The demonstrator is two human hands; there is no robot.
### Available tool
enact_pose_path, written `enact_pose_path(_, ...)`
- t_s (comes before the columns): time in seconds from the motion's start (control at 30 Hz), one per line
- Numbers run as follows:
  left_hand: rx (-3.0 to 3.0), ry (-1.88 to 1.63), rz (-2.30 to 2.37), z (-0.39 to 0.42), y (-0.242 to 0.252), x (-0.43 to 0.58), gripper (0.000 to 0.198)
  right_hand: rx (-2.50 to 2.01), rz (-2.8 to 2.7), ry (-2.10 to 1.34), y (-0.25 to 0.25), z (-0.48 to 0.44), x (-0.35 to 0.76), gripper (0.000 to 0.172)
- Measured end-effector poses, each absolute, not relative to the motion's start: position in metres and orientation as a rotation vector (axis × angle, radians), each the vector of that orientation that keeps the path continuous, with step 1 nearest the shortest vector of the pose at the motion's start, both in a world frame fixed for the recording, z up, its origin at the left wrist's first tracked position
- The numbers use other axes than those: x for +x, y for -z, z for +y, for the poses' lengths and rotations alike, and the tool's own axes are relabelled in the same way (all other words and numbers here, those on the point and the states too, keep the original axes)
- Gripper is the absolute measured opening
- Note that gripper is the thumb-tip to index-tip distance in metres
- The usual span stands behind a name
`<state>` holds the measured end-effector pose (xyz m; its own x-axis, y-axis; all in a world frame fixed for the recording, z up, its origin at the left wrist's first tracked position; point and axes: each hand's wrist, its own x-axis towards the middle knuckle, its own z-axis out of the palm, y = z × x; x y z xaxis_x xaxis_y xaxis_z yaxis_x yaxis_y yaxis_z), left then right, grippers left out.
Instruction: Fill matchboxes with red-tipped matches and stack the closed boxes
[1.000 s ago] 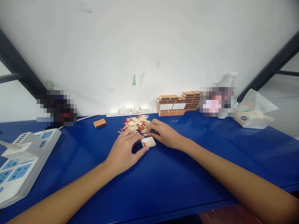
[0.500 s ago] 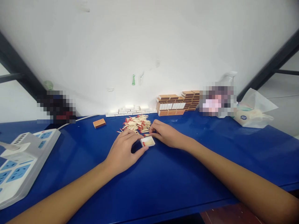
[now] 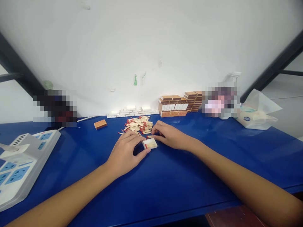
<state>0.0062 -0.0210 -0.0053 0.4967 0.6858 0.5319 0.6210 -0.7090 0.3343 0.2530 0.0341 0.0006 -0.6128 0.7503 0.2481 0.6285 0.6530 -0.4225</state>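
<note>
Head view showed little change: the left hand still held the white tray on the table, its matches looking no more numerous; the right hand narrowed at loose matches just beyond, grip unclear.

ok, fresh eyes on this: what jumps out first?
Probably the heap of red-tipped matches near the middle of the blue table. Just in front, the left hand grips a small white tray with a few matches inside, while the right hand is at the heap's near right edge. Behind, to the right, brown matchboxes stand stacked by the wall.
</note>
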Motion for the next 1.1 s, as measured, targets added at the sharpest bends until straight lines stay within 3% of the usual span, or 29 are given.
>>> enact_pose_path(1.1, 2.627, -0.999, 1.163, -0.0204, 0.006, 0.0061, 0.025, -1.189, -2.577, -0.277, -0.0002, 0.0313, 0.2457, 0.017)
